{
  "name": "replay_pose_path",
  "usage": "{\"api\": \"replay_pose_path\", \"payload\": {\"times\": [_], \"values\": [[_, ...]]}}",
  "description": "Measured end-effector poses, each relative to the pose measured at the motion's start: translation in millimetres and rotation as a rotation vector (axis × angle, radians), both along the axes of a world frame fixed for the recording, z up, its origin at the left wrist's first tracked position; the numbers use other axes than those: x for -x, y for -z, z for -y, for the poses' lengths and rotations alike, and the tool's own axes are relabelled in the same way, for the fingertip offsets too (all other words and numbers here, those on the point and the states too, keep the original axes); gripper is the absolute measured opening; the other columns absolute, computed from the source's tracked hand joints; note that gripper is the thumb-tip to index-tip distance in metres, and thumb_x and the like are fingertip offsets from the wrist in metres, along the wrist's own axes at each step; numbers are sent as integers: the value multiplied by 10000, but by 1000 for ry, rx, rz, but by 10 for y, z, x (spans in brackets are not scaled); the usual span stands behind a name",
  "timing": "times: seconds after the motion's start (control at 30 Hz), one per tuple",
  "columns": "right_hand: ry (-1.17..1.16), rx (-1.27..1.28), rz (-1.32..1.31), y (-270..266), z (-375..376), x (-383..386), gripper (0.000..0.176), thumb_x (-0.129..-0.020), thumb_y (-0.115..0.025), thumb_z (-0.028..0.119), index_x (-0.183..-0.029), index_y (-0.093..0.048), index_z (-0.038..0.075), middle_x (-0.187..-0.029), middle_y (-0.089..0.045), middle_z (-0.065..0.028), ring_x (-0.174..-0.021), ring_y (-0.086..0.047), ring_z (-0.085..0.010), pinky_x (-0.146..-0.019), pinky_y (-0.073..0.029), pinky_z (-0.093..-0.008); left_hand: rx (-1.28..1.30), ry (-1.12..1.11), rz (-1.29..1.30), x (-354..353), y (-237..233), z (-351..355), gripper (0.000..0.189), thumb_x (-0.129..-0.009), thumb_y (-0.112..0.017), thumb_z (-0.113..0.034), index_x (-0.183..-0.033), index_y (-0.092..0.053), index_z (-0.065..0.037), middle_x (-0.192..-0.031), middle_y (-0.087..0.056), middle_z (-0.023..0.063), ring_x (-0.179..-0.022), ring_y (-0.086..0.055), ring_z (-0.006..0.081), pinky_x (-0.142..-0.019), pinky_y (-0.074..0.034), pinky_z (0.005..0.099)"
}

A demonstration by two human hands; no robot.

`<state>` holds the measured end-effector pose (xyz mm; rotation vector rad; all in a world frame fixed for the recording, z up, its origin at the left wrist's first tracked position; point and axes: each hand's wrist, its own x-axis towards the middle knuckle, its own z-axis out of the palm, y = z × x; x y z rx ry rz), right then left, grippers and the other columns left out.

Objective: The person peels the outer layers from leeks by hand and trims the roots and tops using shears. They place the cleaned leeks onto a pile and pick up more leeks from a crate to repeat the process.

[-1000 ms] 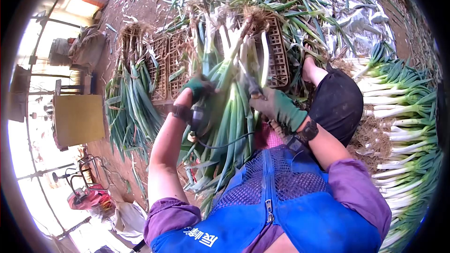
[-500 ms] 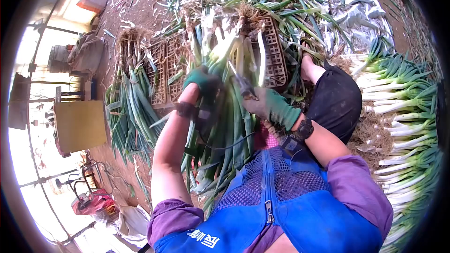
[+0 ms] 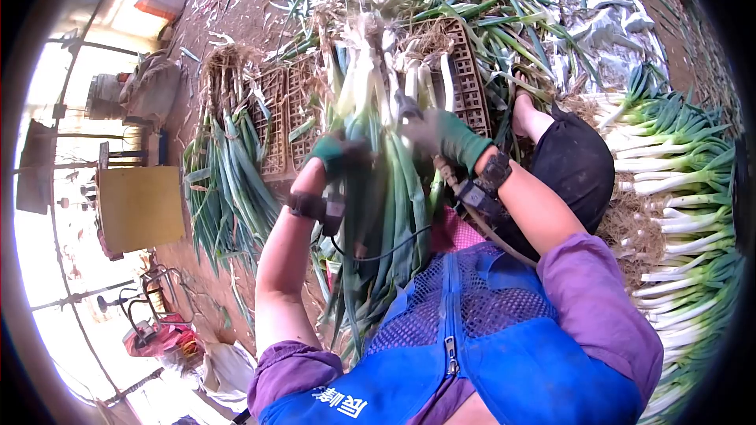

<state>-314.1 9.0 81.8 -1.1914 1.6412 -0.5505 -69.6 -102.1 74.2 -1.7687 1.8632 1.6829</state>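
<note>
My left hand, in a green and dark glove, is closed around the green leaves of a leek bunch. Pale stems and roots of these leeks point away from me. To the right, my right hand, also gloved and blurred, grips a dark air tool with a hose running back along my wrist. The tool's tip lies beside the pale stems. Under the leeks is a brown plastic crate.
Another leek bunch lies at the left on a second crate. Cleaned leeks form a long row at the right. Loose leaves cover the ground ahead. A yellow board stands at the far left.
The tool has swung from pointing up-left to a more upright angle beside the stems. The leek stems between my hands have shifted and spread, and the hose now shows along my right wrist.
</note>
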Motion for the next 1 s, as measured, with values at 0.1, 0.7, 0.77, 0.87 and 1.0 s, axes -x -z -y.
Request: {"api": "replay_pose_path", "payload": {"times": [0.1,0.7,0.77,0.87,1.0], "values": [[32,-16,166,-16,49,55,593,-840,-550,521,-980,-692,-37,-811,-687,-189,-731,-674,-293,-714,-531,-376,-11,59,-2,110,-243,-203,530,-802,-818,-278,-1160,-589,37,-970,-674,80,-822,-661,149,-706,-569,288],[198,-197,415,205,702,218,526,-887,-561,432,-926,-590,-92,-528,-554,-163,-318,-513,-253,-296,-398,-352,75,184,-123,-61,47,-56,457,-841,-775,-227,-1194,-602,7,-995,-685,77,-826,-676,161,-720,-570,299],[109,-277,413,-45,450,110,477,-888,-574,413,-915,-624,-60,-595,-593,-131,-421,-542,-217,-393,-431,-336,-139,-193,-238,17,-233,-29,383,-844,-756,-151,-1147,-587,13,-970,-682,110,-806,-702,210,-689,-603,322],[-106,-288,272,-299,-40,-181,361,-885,-613,364,-809,-624,11,-749,-654,-92,-569,-629,-181,-538,-529,-304,-172,-344,-289,-60,-450,167,359,-818,-763,-111,-1106,-594,22,-983,-684,134,-783,-707,220,-677,-599,308],[-85,-269,467,-277,-450,-188,413,-872,-659,386,-971,-653,-14,-762,-632,-66,-613,-614,-153,-578,-513,-280,35,-83,-111,-175,-387,239,278,-969,-570,-162,-1210,-708,-175,-1034,-706,84,-983,-582,259,-923,-491,347]]}}
